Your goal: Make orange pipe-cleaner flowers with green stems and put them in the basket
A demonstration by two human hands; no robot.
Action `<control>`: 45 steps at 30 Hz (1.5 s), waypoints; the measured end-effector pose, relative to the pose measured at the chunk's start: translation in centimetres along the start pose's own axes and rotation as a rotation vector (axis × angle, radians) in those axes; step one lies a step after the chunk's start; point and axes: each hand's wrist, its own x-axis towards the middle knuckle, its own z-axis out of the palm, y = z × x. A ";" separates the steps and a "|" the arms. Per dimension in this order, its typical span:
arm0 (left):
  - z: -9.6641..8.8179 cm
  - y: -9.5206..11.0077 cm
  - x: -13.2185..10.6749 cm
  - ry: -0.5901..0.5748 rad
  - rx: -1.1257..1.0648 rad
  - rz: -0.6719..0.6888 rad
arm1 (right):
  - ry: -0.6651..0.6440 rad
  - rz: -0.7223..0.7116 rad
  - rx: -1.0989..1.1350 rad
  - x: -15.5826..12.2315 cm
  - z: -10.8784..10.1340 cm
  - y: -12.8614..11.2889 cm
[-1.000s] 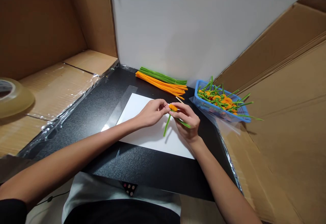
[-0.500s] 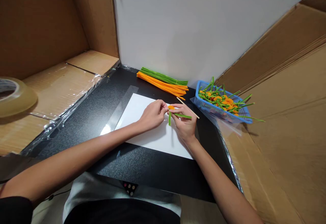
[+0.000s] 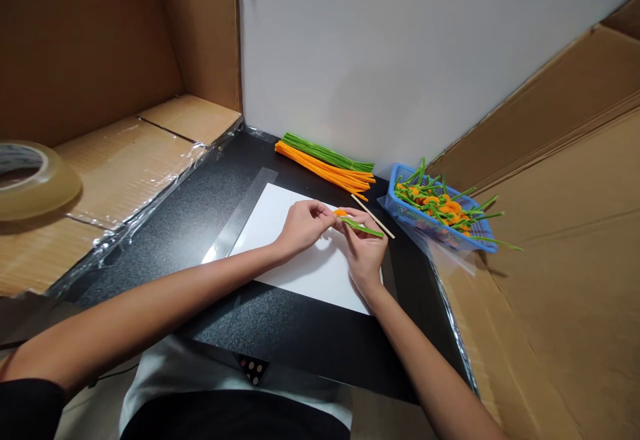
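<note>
- The fingers of the left hand [image 3: 306, 225] are pinched almost together at the near side of a small orange coil [image 3: 341, 213]; exactly where their tips press is hard to see.
- The fingers of the right hand [image 3: 367, 250] are curled in tight on the same piece, holding the coil and its green pipe-cleaner stem [image 3: 367, 229].
- That piece is held just above the white paper [image 3: 325, 283], towards the middle of the counter [image 3: 235, 320].
- What's just changed: half a second ago one green end hung towards the counter's near edge while another pointed right. Now no end hangs; the green seems gathered into one line over the right hand. I'd take that as stem-shaping, though I can't tell whether the strands are twisted.
- A pale wooden stick [image 3: 375, 217], partly hidden a second ago, lies in plain view just beyond the right hand.
- Unused orange pipe cleaners [image 3: 320, 167] and green pipe cleaners [image 3: 327, 151] lie along the far edge, unmoved.
- By the far right corner, the blue basket [image 3: 415, 219] holds similar orange-and-green pieces [image 3: 453, 208].
</note>
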 end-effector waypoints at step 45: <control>-0.7 -1.1 0.1 0.069 0.269 0.490 | -0.022 0.426 0.448 0.8 -0.1 0.0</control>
